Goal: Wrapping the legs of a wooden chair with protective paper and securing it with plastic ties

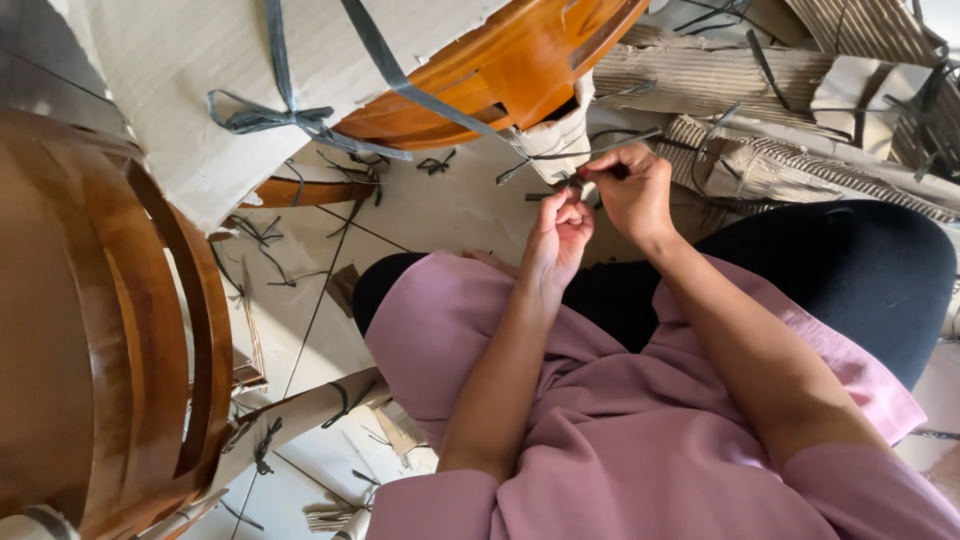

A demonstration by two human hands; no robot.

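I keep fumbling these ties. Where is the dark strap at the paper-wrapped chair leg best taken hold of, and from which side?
Probably at its loose end, where the dark strap stands free of the paper-wrapped chair leg. Come from below, the wearer's side, as the left hand and right hand do: a fingertip pinch suits so thin and flat a band.

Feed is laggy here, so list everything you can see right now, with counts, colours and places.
Strap: one, dark grey, pinched by both hands.
Wrapped chair leg: one, beige paper, above the hands.
Wooden chair: one, orange-brown, top centre.
Second wooden chair: one, brown, left.
Corrugated cardboard: several pieces, tan, top right.
Strap offcuts: many, dark, on the floor.
Left hand: one, centre.
Right hand: one, beside it.
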